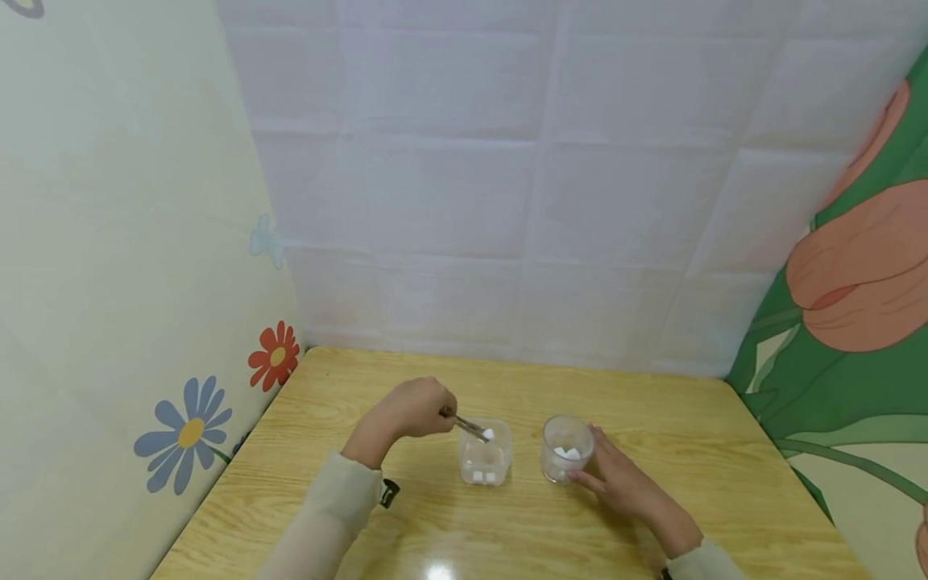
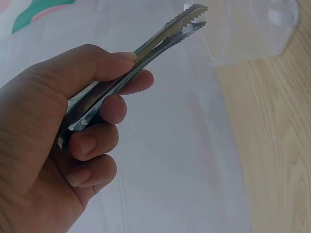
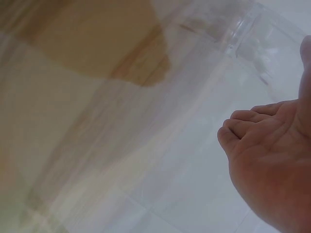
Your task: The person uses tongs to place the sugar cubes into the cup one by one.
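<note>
My left hand point(image 1: 416, 407) grips metal tongs point(image 2: 141, 60) with serrated ends. Their tips reach over a clear plastic container point(image 1: 464, 459), close by a white cube point(image 1: 489, 434); whether they pinch it I cannot tell. More white cubes point(image 1: 483, 477) lie along the container's near side. To the right stands a clear glass point(image 1: 548, 451) with several white cubes point(image 1: 568, 453) inside. My right hand point(image 1: 616, 479) holds the glass from its right side, thumb in front and fingers toward the back. The right wrist view shows the palm and fingers beside the blurred glass point(image 3: 238, 36).
The container and glass stand apart on a wood-grain table point(image 1: 435, 515). A creased white sheet point(image 1: 522, 201) hangs behind the table's far edge. Flower-patterned panels stand at the left point(image 1: 109, 242) and right point(image 1: 863, 266). A dark band point(image 1: 389, 493) shows at the left sleeve.
</note>
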The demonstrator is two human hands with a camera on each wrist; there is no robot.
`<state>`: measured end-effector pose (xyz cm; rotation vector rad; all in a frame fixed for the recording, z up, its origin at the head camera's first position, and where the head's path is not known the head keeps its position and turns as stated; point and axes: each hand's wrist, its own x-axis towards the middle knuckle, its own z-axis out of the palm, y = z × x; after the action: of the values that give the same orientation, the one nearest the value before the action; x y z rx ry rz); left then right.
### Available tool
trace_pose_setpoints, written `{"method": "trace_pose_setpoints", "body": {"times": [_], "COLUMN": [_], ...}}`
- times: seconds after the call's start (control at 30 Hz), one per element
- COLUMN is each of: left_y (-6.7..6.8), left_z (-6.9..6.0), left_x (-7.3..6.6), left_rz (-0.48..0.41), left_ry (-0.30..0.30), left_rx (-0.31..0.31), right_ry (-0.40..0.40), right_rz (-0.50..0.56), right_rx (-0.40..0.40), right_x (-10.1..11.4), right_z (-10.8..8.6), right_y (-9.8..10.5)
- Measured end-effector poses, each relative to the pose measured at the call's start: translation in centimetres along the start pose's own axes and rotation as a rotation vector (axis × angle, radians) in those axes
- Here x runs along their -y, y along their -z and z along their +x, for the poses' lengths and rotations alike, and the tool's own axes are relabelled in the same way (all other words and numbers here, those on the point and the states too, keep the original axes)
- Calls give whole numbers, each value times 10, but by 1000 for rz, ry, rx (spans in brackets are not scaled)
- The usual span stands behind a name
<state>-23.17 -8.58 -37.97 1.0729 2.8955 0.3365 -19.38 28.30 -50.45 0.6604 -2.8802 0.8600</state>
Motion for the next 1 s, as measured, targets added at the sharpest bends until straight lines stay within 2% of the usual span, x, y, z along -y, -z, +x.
{"method": "trace_pose_setpoints", "body": {"times": [0.2, 0.8, 1.0], "left_y": [4, 10, 11], "left_z": [1, 8, 13], "left_x": [1, -6, -9], "left_rz": [9, -62, -55], "left_ry": [-12, -29, -48], "left_rx": [-27, -40, -47], "right_ry": [1, -4, -4], "right_rz": [-1, 5, 3], "right_rx": [-2, 3, 1], "right_x": [1, 1, 2], "right_z": [0, -2, -2], "right_y": [1, 0, 1]}}
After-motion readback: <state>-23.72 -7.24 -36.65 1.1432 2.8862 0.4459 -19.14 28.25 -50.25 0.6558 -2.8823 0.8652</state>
